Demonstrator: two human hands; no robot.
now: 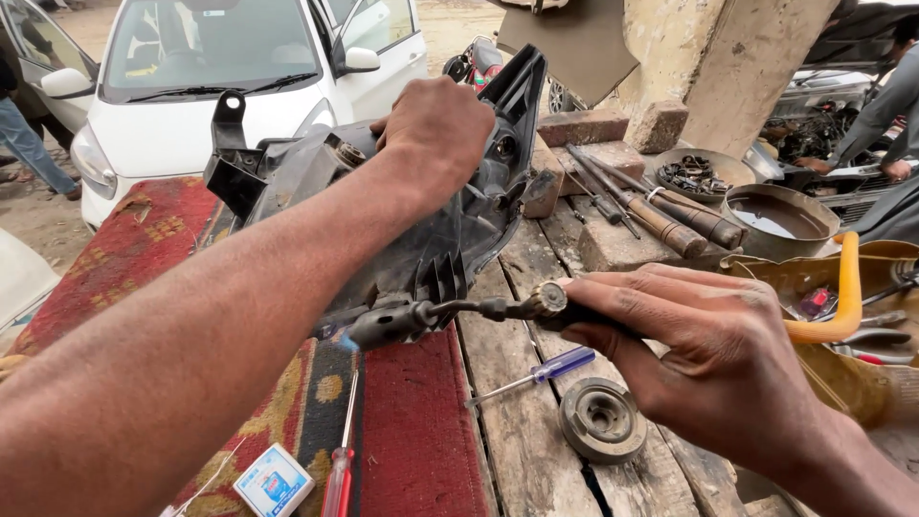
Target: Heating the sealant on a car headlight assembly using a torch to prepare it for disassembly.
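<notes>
A black plastic car headlamp housing (383, 201) lies on its side across a wooden bench, its back facing me. My left hand (436, 129) presses on top of the housing and steadies it. My right hand (708, 354) grips the handle of a small blowtorch-like tool (450, 311). A small blue flame (347, 340) burns at its tip, next to the lower edge of the housing.
A red patterned rug (124, 249) covers the bench's left part. On the planks lie a purple-handled screwdriver (536, 373), a grey round cap (601, 419), a red screwdriver (337, 479) and a small box (273, 482). Tools, metal bowls (775, 220) and a white car (191, 77) stand beyond.
</notes>
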